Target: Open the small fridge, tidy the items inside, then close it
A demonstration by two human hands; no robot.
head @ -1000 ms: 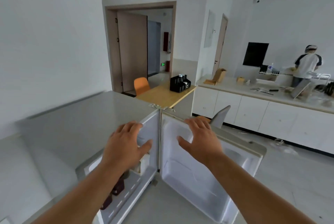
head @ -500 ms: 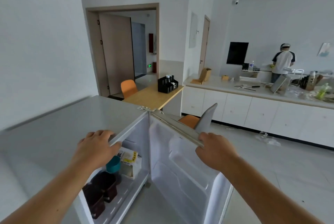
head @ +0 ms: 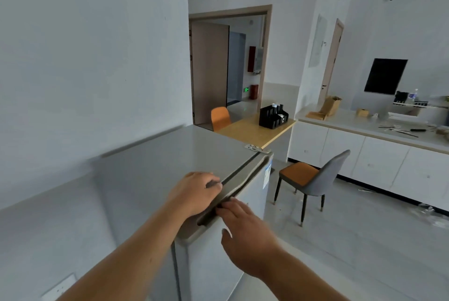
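The small grey fridge (head: pixel 158 167) stands against the wall on my left, and I see it from above. Its door (head: pixel 255 186) is swung against the body, with only a thin dark gap along the top, so the items inside are hidden. My left hand (head: pixel 194 191) rests on the fridge top at the front edge, fingers bent at the gap. My right hand (head: pixel 247 232) lies against the top edge of the door near its handle recess, fingers spread and thumb apart, holding nothing.
A grey chair with an orange seat (head: pixel 313 179) stands on the floor just right of the fridge. Behind the fridge is a wooden table (head: pixel 252 130) with a black organiser (head: pixel 272 116). White counter cabinets (head: pixel 364 155) run along the right.
The door has swung from wide open to against the fridge body. My right hand came in with it. My left hand stayed on the fridge top's front edge. The items inside are now hidden.
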